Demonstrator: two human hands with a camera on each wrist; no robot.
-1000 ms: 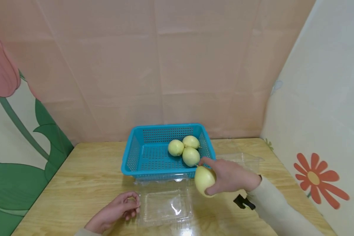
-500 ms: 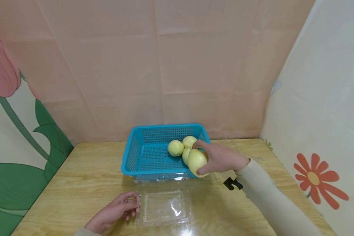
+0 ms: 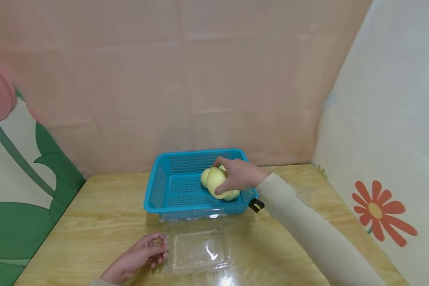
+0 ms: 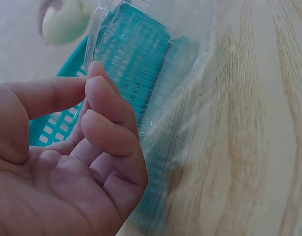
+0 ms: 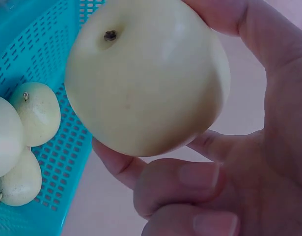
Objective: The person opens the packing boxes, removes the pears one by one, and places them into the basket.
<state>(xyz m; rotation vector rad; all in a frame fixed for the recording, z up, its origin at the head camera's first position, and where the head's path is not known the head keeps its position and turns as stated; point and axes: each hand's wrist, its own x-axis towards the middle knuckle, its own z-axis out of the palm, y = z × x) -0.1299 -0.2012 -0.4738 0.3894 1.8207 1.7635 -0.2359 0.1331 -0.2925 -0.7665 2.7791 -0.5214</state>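
My right hand (image 3: 240, 174) grips a pale yellow-green pear (image 3: 215, 183) above the blue plastic basket (image 3: 151, 186), thumb on one side and fingers on the other. In the right wrist view the held pear (image 5: 146, 83) shows its dark, dimpled end. Several more pears lie together in the basket, one of them a smaller-looking pear (image 5: 40, 115); the held pear and hand partly hide them in the head view. At the front, my left hand (image 3: 143, 252) pinches the left edge of a clear plastic clamshell box (image 3: 196, 250) between thumb and fingertips.
The box's far edge stands right at the basket's front. Another clear plastic piece (image 3: 304, 192) lies at the right, partly behind the right sleeve (image 3: 307, 228). The wood-grain table (image 3: 103, 206) meets a pink backdrop (image 3: 128, 99) behind and a flower-printed wall (image 3: 371, 119) at right.
My right hand has carried the pear left and back, from the front right of the basket to above the other pears. My left hand stays at the box's edge.
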